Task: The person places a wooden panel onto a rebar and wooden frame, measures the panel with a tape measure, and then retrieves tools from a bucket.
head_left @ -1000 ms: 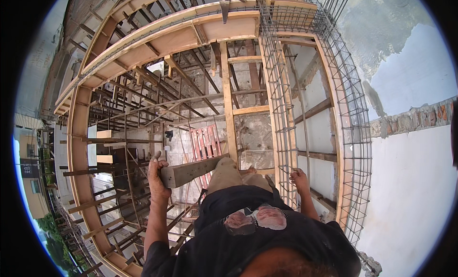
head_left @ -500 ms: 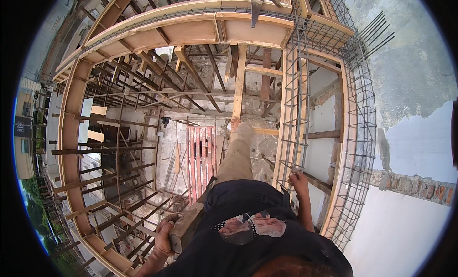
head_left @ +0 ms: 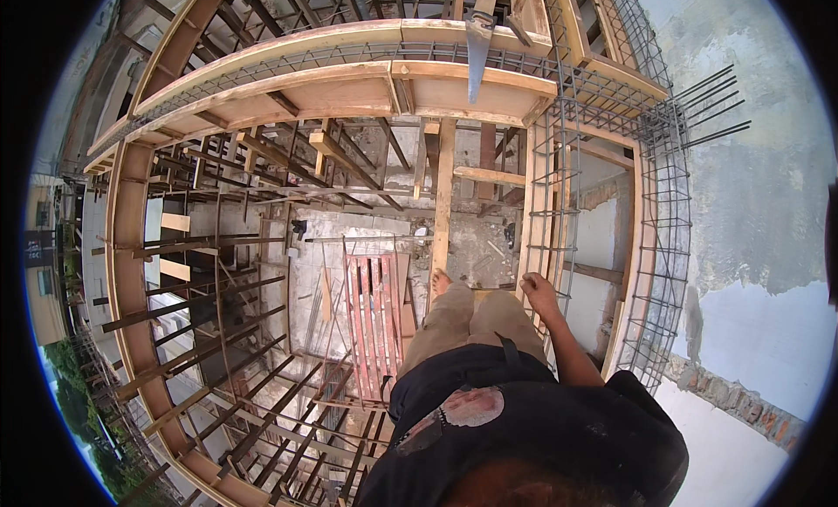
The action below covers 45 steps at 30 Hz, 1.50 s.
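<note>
Right hand [head_left: 539, 295], just right of centre in the head view, is closed around a bar of the rebar cage [head_left: 559, 202] that rises along the right side of the frame, fingers curled over the steel. It gripped the same cage a second ago and half a second ago, so this hold has not changed. What has changed is the left side: a second ago the left hand held a short grey timber plank up at chest level left of centre, half a second ago that hand had dropped to the lower left edge of the frame, and now neither the left hand nor the plank shows anywhere (whether the plank is still carried I cannot tell). The view has also tipped further down, showing more of the curved timber formwork [head_left: 349, 79] across the top and the red slatted pallet [head_left: 374, 319] on the floor below, at centre. A bare foot [head_left: 440, 282] rests on a narrow plank near the upright timber post [head_left: 443, 193], so the person's weight seems to hang on that one grip and footing.
</note>
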{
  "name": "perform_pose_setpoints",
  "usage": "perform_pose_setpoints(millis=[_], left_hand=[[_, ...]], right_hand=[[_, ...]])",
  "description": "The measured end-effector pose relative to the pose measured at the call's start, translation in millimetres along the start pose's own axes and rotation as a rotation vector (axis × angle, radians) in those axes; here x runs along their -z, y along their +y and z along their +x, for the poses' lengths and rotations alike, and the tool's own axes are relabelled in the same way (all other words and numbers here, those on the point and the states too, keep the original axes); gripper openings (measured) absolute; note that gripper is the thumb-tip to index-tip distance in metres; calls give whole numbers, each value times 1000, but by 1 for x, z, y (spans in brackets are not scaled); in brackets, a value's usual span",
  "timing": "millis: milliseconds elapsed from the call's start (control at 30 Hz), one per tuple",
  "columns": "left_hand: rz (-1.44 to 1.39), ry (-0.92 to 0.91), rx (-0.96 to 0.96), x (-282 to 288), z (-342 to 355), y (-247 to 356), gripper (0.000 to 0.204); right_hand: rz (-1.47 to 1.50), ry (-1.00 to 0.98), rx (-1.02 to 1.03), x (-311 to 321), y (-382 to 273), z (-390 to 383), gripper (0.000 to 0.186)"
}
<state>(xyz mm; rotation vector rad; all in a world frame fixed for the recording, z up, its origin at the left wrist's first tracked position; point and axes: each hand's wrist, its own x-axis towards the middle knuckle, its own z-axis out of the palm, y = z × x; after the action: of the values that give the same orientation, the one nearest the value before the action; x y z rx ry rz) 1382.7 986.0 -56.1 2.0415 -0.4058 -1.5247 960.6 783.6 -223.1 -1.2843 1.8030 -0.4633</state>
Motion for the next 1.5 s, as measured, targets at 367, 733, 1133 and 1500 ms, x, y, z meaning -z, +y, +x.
perform_pose_setpoints(millis=[367, 733, 1133, 1500], left_hand=[[37, -13, -53, -41, 111, 70, 50], [159, -54, 17, -125, 238, 123, 49], [-27, -4, -283, -193, 446, 480, 44], [742, -252, -189, -262, 498, 489, 50]], right_hand=[[-79, -244, -312, 70, -3, 99, 22], [-397, -348, -56, 54, -49, 338, 29], [-193, -271, -76, 92, -172, 515, 36], [-69, -197, -324, 92, -91, 581, 39]])
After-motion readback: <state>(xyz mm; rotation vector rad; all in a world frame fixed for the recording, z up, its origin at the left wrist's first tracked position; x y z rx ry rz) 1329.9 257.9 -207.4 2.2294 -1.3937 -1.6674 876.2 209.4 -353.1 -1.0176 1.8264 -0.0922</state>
